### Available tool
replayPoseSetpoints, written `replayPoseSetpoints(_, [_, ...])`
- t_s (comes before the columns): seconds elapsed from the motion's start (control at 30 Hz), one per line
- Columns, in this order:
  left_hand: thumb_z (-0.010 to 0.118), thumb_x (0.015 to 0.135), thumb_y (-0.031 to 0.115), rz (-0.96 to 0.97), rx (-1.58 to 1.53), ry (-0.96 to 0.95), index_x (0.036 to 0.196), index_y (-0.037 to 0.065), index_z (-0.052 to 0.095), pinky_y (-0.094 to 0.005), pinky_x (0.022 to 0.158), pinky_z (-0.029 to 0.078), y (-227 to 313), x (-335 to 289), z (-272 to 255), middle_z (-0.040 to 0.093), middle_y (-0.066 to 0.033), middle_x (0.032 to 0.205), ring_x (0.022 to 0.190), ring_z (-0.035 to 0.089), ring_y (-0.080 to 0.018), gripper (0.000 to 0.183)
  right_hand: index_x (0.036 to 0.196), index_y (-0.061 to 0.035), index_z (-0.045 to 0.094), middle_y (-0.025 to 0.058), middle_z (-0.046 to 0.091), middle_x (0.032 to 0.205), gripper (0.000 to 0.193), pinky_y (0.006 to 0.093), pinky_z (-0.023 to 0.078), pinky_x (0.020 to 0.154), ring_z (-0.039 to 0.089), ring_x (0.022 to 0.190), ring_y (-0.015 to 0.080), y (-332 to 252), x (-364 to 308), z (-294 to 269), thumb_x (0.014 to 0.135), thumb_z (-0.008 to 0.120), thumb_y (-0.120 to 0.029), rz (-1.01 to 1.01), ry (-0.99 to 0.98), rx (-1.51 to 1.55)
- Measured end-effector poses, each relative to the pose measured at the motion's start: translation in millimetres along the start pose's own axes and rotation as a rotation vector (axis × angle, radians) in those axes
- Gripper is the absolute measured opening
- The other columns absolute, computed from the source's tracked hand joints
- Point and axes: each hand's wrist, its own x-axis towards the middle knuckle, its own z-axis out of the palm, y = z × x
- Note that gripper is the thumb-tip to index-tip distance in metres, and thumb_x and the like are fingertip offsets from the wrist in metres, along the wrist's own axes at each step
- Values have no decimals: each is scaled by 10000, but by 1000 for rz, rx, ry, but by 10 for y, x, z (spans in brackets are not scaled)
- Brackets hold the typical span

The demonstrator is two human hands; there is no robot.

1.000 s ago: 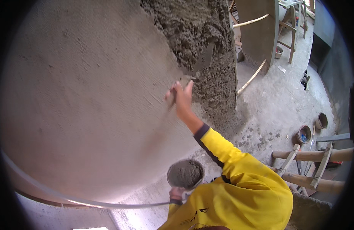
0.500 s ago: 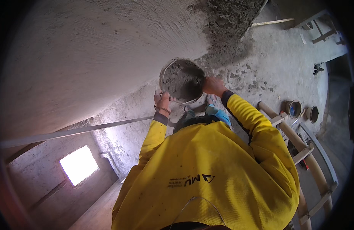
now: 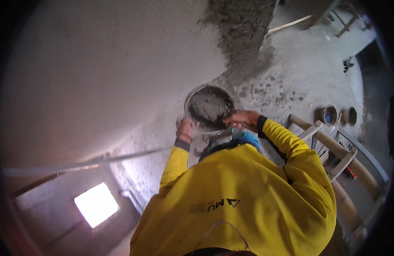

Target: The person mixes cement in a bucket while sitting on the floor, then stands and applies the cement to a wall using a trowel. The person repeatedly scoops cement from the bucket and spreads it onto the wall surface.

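A round bucket (image 3: 186, 103) of wet grey mortar (image 3: 209, 105) is in front of me, close to the plastered wall. My left hand (image 3: 187, 129) is closed on the bucket's near left rim. At the near right rim, my right hand (image 3: 242, 117) is closed with its fingers just inside the bucket; what it grips is hidden from this angle. A long metal bar (image 3: 99, 163) runs from the left side toward my left wrist, and its end is lost behind the arm.
Dark fresh mortar (image 3: 241, 32) covers part of the pale wall (image 3: 120, 64), with splatters nearby. On the right are a wooden ladder (image 3: 327, 143) and two buckets (image 3: 328, 115), (image 3: 349, 116). A bright window opening (image 3: 96, 205) shows lower left. A wooden strip (image 3: 290, 24) lies far right.
The view has shifted, so the bucket appears lower and slightly to the right. My right hand has moved toward the near side of the bucket. My left hand stays at its rim.
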Motion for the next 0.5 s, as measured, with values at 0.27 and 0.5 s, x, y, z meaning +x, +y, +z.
replayPoseSetpoints(0.27, [760,750,264,462,1170,-284,600,45,557,-387,648,539,-421,867,-732,573,-110,580,540,532,-237,335,1024,-70,547,-7,447,624,210,271,412,410,442,463,105,206,-632,293,915,435,-210,-576,30,615])
replayPoseSetpoints(0.5, [478,898,80,-18,339,-199,978,57,626,-444,865,505,-554,1237,-1636,591,-44,817,711,494,-147,170,1227,-52,423,34,502,740,391,269,450,433,515,523,111,-995,-1759,708,856,491,-153,-1675,707,632])
